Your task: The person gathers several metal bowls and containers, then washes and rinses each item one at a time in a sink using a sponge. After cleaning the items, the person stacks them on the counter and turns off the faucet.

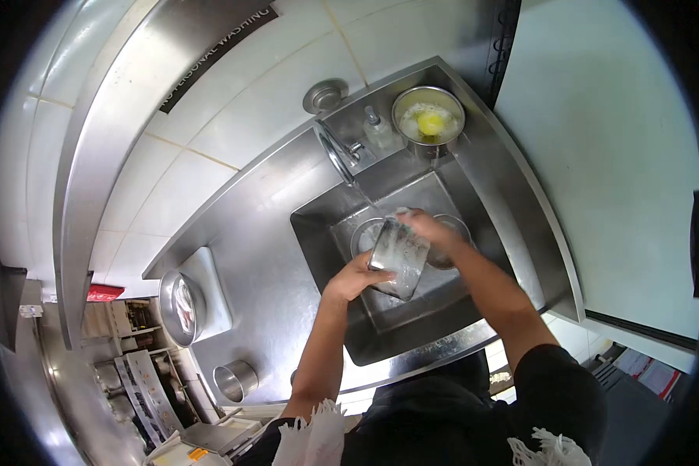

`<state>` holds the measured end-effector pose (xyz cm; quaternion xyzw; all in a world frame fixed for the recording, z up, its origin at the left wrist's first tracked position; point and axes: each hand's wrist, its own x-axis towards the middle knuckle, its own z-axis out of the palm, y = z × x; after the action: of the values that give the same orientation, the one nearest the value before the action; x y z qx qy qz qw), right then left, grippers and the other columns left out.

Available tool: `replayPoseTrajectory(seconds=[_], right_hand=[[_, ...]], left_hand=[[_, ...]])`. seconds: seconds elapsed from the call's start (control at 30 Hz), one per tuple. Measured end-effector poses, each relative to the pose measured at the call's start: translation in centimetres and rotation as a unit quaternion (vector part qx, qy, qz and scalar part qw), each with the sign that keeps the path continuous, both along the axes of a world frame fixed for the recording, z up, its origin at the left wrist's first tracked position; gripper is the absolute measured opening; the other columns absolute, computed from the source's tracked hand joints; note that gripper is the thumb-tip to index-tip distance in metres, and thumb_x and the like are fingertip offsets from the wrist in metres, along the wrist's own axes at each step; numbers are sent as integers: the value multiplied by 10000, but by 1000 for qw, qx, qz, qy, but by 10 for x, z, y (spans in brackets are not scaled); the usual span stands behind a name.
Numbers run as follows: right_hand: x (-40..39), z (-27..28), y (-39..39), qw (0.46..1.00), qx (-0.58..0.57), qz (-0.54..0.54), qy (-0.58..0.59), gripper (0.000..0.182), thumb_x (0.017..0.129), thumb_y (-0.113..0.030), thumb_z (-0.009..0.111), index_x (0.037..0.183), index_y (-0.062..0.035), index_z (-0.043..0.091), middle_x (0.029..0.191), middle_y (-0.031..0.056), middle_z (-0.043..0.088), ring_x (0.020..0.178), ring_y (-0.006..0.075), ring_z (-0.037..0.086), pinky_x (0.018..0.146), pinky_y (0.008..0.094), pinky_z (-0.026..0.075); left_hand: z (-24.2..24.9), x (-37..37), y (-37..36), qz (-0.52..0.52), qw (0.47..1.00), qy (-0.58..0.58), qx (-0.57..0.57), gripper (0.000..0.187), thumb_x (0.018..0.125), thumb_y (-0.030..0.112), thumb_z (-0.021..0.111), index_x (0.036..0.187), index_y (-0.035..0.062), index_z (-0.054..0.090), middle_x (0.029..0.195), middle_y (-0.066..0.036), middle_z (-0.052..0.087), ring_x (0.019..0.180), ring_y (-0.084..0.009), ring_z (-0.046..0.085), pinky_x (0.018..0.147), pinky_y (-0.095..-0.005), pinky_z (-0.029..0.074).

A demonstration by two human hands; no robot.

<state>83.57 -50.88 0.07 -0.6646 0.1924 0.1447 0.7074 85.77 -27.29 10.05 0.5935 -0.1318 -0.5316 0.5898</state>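
Note:
Over the sink, my left hand grips a rectangular, shiny container by its lower left side, thumb across its face. The container is tilted, wet and streaked with suds. My right hand is closed at its upper edge, slightly blurred, with white foam by the fingertips. Whether a sponge is under those fingers is hidden. Water runs from the curved tap close to the container's top. Behind it in the basin are a round metal bowl on the left and another round vessel on the right, both partly covered.
A pot with foamy water and something yellow stands at the sink's back right corner, beside a soap pump bottle. Leftward on the steel counter are a metal bowl on a white board and a metal cup.

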Motion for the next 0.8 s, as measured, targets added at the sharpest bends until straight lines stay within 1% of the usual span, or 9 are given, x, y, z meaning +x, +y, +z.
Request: replayPoseTrajectory(seconds=[0.03,0.13,0.23,0.37,0.43,0.57,0.67,0.73,0.8], right_hand=[[0,-7,-9,982,153,-24,108,319,991,-279,536,1198,-73,665,1272,134,633,1200,311,582,1045,468,430],[-30,-64,1,876,481,-10,15,482,1008,-359,503,1372,-49,565,1369,94,601,1261,264,555,1071,419,421],[-62,-82,60,898,365,-241,55,494,1028,-364,469,1392,-38,538,1444,133,510,1334,315,463,1128,451,349],[-89,-69,135,892,68,-447,12,488,1037,-346,454,1406,-32,514,1523,176,408,1415,376,353,1186,485,269],[-92,-27,147,881,-229,-388,-146,457,1016,-298,493,1394,-43,522,1531,186,385,1432,396,318,1191,490,253],[-64,46,97,813,-485,-127,-296,459,899,-173,599,1339,-52,552,1398,239,474,1326,444,417,1128,482,331],[-25,46,56,897,-380,-21,-226,397,939,-172,568,1321,-64,575,1270,205,577,1183,348,552,1010,425,441],[-6,22,38,980,-125,-84,-134,359,984,-207,526,1308,-66,586,1183,166,623,1065,280,596,909,399,480],[-2,-15,34,986,53,-143,-71,353,1020,-251,487,1298,-61,595,1124,135,651,982,231,617,841,386,500]], left_hand=[[0,0,5,17,1000,15,-22,413,866,51,735,1262,16,625,1146,-66,691,1072,-175,636,983,-342,472],[-18,-9,11,147,977,96,-124,503,868,120,748,1318,-7,564,1244,-105,658,1173,-229,611,1039,-396,448],[-49,-33,-7,348,888,204,-222,495,931,195,694,1350,-11,530,1280,-129,642,1201,-277,605,1069,-440,432],[-62,-30,-37,374,874,245,-191,456,1033,358,545,1335,17,546,1267,-118,648,1194,-297,605,1070,-457,437],[-62,-28,-46,384,868,264,-170,513,1036,424,518,1340,11,541,1280,-120,641,1196,-291,602,1077,-441,433],[-70,-29,-54,349,903,228,-101,669,1012,569,474,1355,-3,527,1309,-113,617,1206,-251,587,1067,-389,443],[-52,-34,-50,358,926,117,43,636,995,504,575,1348,-22,519,1260,-134,632,1177,-246,599,1023,-362,472],[-38,-40,-45,354,922,16,154,580,984,423,641,1335,-25,527,1229,-147,644,1137,-257,623,989,-358,494],[-58,-43,-26,378,919,74,82,532,968,332,678,1342,-12,519,1268,-154,621,1157,-290,616,965,-430,513]])
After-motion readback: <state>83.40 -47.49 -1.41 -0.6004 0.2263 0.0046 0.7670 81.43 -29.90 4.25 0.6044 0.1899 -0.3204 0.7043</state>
